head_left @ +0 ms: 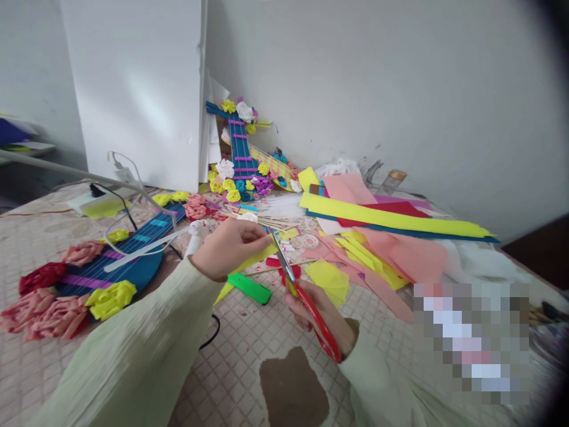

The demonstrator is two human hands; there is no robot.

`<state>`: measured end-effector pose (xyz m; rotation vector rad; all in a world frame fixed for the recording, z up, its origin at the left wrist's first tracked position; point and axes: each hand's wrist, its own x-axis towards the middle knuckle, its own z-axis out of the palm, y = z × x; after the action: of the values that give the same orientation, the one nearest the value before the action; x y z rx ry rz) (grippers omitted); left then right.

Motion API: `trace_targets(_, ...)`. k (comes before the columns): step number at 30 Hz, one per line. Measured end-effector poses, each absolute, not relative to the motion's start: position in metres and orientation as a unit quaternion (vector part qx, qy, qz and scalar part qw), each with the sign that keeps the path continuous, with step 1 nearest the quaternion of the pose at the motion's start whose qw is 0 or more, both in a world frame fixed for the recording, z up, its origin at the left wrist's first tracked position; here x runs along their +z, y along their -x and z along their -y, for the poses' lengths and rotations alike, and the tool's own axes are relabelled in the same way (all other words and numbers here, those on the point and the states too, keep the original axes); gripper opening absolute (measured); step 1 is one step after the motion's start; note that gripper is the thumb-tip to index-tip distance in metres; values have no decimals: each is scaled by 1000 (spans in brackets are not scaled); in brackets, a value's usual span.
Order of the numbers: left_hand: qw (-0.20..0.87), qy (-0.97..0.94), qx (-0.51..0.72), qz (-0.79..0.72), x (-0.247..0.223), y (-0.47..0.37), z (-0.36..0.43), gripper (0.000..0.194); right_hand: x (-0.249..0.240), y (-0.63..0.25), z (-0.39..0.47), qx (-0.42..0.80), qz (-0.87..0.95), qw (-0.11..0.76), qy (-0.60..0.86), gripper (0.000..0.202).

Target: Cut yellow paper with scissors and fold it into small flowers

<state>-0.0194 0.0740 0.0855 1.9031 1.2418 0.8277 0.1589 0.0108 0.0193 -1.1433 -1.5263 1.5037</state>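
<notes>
My left hand (231, 246) is closed in a pinch on a yellow crepe paper strip (260, 255), whose tail hangs below the hand. Red-handled scissors (322, 330) are gripped in my right hand (340, 323). Their blades point up and away, reaching the strip beside my left fingertips; whether they are cutting into it I cannot tell. On the tabletop just below my hands lies a bright green, flat oblong object (251, 289). Loose yellow paper pieces (328, 281) rest right of the scissors.
To the left lies a blue guitar-shaped craft (146, 261) with paper flowers. Another decorated blue guitar shape (240, 145) leans at the back. Long yellow paper (391, 219) and pink sheets (413, 255) are piled right. A white lamp-like stand (194, 237) and power strip (100, 201) are left.
</notes>
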Motion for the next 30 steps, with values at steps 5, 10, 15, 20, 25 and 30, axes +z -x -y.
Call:
trace_targets(5,364,-736,316,-475,86,20,-73,27,20,-160,-10,573,598,345,442,28)
trace_targets(10,373,-737,311,-471,88,18,-72,26,20,-161,-10,576,604,333,438,27)
trace_targets(15,375,-733,315,-472,89,17,-72,25,19,-162,-9,561,614,334,444,26)
trace_targets(20,377,-730,312,-478,90,17,-72,25,17,-163,-10,560,611,333,449,24)
trace_targets(25,381,-729,308,-478,88,17,-73,26,17,-162,-10,560,611,335,448,25)
trace_targets(30,384,-727,309,-478,88,17,-72,26,11,-161,-9,565,604,341,447,26)
